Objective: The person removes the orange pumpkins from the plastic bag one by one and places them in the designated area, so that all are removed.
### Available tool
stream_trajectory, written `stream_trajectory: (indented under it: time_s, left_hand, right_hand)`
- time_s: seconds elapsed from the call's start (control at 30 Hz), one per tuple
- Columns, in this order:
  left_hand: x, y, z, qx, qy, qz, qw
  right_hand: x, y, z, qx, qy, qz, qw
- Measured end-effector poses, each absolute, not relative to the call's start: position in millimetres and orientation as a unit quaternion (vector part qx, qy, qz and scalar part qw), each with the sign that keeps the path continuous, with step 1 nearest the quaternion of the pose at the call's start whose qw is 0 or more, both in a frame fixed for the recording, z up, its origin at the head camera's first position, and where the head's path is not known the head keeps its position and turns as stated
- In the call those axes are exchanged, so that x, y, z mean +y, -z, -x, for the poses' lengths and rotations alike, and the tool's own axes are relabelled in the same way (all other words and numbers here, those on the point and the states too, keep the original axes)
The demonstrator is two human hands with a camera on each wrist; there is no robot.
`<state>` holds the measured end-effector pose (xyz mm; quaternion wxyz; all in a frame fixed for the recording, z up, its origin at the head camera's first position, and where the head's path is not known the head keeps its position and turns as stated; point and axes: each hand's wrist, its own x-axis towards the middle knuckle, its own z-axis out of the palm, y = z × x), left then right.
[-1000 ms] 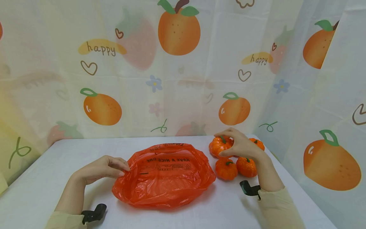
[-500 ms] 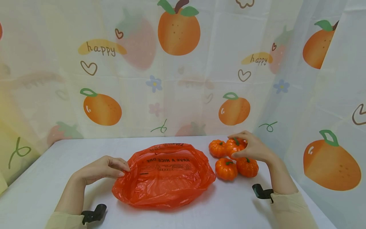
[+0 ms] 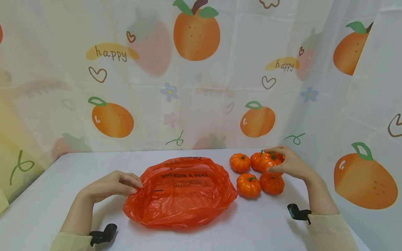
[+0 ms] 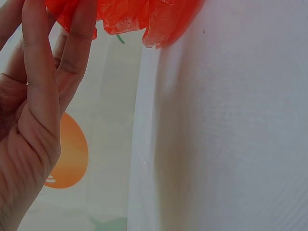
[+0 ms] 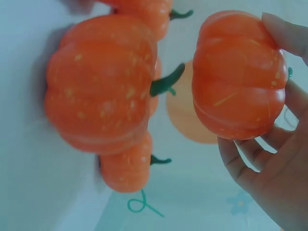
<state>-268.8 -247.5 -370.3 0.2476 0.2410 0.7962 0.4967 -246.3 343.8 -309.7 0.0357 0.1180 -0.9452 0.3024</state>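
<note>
My right hand (image 3: 290, 162) grips a small orange pumpkin (image 5: 238, 74) with a green stem, thumb on one side and fingers on the other. It is held up beside the other little pumpkins, at the back right of the table. Thumb and fingertips of my left hand (image 3: 111, 186) pinch the left rim of a red plastic bag (image 3: 182, 198), whose mouth gapes upward and which has dark printing inside. In the left wrist view, only part of the bag's rim shows beyond the fingers.
Around the held one stand several more pumpkins: a back left one (image 3: 240, 162), a front left one (image 3: 248, 186), a front right one (image 3: 272, 184) and one (image 3: 255, 161) partly hidden. A fruit-print curtain (image 3: 201, 87) hangs behind the white table (image 3: 213, 237).
My right hand has moved to the right with the pumpkin, uncovering the back left pumpkin and then the one beside it. The left hand and the bag have stayed in place.
</note>
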Motion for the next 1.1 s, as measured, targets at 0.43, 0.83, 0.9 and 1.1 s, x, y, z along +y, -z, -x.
stream_trajectory:
  time_s: [0.43, 0.83, 0.9, 1.1]
  left_hand:
    - [-247.7, 370.8, 269.2, 0.796, -0.496, -0.241, 0.249]
    - [-247.5, 371.1, 269.1, 0.792, -0.500, -0.246, 0.250]
    - [-247.4, 371.1, 268.9, 0.792, -0.500, -0.246, 0.249]
    - [-247.6, 371.9, 269.5, 0.796, -0.497, -0.240, 0.248]
  right_hand:
    - [369.7, 313.5, 244.7, -0.953, -0.289, -0.076, 0.045]
    - [399.3, 324.6, 248.4, -0.956, -0.285, -0.058, 0.041]
    - [402.0, 326.5, 248.1, -0.958, -0.281, -0.051, 0.036]
    - [408.4, 334.3, 248.6, -0.961, -0.271, -0.045, 0.030]
